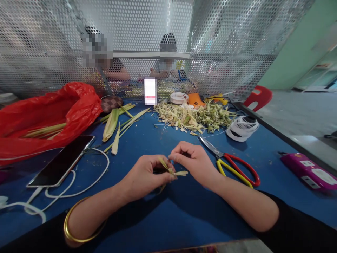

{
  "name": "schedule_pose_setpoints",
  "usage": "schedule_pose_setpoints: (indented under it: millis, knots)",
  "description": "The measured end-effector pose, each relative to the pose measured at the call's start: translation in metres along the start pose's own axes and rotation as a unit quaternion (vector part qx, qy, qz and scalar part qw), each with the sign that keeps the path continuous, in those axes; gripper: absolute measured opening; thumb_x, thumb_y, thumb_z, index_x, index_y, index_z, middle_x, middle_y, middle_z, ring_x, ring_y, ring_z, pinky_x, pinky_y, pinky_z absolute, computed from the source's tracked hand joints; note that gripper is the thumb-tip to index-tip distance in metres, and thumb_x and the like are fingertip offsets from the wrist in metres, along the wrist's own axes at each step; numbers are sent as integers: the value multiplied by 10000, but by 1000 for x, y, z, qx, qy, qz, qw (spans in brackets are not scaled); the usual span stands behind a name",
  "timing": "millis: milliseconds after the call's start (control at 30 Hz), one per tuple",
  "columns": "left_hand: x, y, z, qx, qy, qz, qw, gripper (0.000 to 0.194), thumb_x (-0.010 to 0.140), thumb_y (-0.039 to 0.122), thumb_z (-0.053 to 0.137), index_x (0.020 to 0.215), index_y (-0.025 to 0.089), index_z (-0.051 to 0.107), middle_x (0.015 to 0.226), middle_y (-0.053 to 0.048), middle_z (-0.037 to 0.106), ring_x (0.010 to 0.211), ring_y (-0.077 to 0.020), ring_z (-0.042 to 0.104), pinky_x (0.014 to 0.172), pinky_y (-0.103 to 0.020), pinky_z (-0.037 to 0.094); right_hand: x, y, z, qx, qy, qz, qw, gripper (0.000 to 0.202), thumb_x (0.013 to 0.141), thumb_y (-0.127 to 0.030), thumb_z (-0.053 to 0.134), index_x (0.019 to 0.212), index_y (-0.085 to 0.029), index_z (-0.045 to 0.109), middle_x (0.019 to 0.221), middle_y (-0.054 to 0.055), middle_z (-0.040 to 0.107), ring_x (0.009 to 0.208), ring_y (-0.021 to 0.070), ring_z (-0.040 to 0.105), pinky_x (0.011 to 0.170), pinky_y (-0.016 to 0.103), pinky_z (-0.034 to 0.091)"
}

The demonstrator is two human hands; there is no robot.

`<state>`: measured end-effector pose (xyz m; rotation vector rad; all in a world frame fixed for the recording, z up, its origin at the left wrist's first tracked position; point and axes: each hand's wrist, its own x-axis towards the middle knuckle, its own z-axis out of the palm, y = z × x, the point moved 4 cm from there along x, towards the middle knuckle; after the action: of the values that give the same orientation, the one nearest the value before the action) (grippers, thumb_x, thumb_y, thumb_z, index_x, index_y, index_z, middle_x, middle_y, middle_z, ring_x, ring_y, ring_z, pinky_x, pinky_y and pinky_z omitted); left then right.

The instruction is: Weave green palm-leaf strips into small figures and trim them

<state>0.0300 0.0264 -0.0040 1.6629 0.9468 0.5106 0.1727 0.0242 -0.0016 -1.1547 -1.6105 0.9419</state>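
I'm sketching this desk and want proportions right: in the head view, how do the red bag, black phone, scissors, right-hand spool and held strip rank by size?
1. Red bag, largest
2. Black phone and scissors: similar in length, so unranked
3. Right-hand spool
4. Held strip, partly hidden

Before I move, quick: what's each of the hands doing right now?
Left hand: closed, holding a small pale leaf piece.
Right hand: thumb and fingertips pinched closed; whether they hold anything can't be told.

Leaf strips [181, 173] partly hidden by left hand [147, 174], red bag [81, 96] cropped
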Motion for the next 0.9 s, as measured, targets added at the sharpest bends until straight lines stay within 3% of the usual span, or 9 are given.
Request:
schedule_pose_setpoints:
  millis: [133,267,467,667,900]
  knots:
    - [-1,3,-2,-48,24,6,999,132,713,226,672,780,175,571,691,-5,681,658,-143,639,605,-239,489,2,14,5,87,3,99,991,132,719,-273,644,648,-166,611,606,-28,556,597,113,475,578,245,375]
    - [-1,2,-3,-90,49,2,995,185,703,235,688,851,178,592,703,4,687,641,-132,638,599,-232,491,2,22,7,56,-10,116,992,108,697,-241,625,622,-168,599,580,-31,541,567,110,454,543,240,346]
    - [1,-1,-13,-87,127,-23,988,180,675,290,701,787,151,674,706,-21,701,650,-146,641,645,-251,508,1,18,8,-145,-46,29,988,170,787,-124,531,628,-180,543,626,-22,515,609,121,463,573,242,333]
    - [2,-6,-28,-10,214,-11,977,194,685,301,684,798,143,682,728,-26,699,667,-154,644,641,-239,506,-6,5,14,-207,-102,-74,970,183,860,-87,449,711,-187,485,706,-4,497,664,129,467,611,240,344]
    - [4,-9,-26,12,217,-20,976,178,698,288,657,799,143,679,771,-46,714,706,-180,663,674,-277,528,-14,-6,19,-275,-117,-172,939,201,820,-18,409,735,-182,486,763,17,527,690,142,448,643,261,332]
